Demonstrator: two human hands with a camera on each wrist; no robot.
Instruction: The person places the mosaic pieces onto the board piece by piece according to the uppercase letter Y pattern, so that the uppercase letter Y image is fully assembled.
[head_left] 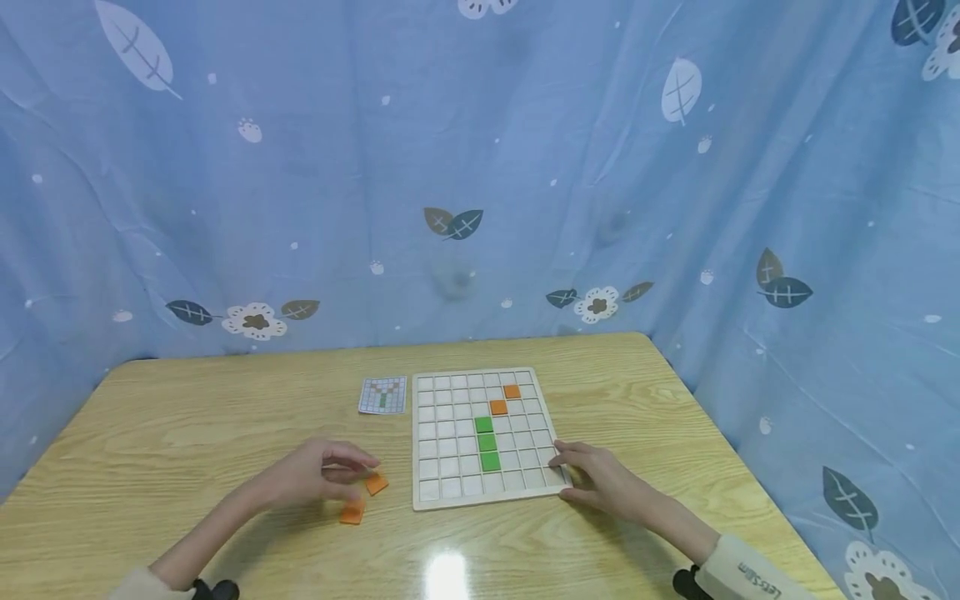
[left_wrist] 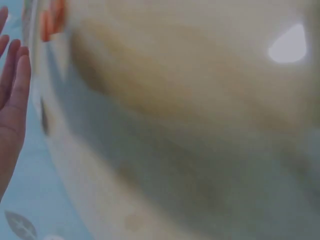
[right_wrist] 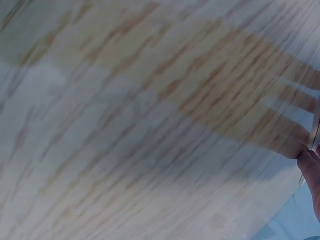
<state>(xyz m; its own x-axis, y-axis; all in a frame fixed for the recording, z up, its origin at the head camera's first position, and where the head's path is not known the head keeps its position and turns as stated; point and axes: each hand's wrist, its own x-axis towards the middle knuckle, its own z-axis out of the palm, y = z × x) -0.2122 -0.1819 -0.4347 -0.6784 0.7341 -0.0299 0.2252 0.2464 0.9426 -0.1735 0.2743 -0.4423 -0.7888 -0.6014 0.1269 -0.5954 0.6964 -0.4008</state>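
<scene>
In the head view my left hand [head_left: 318, 477] is above the table, its fingers loosely bent over two loose orange square tiles. One orange tile [head_left: 377, 483] lies by the fingertips; the other tile [head_left: 352, 512] is partly covered by the hand. The left wrist view has the left hand [left_wrist: 15, 100] with fingers extended and nothing in them. A pale wooden grid board [head_left: 442, 450] lies in front of me. Set in it are several tiles: a column of green tiles [head_left: 487, 442] and two orange tiles [head_left: 498, 407] running diagonally up right. My right hand [head_left: 603, 479] grips the board's near right corner.
A small printed card [head_left: 382, 396] with a grid pattern lies beyond the left hand, beside the board. The wooden table [head_left: 225, 392] ends at a blue patterned curtain [head_left: 360, 167] behind and on the right.
</scene>
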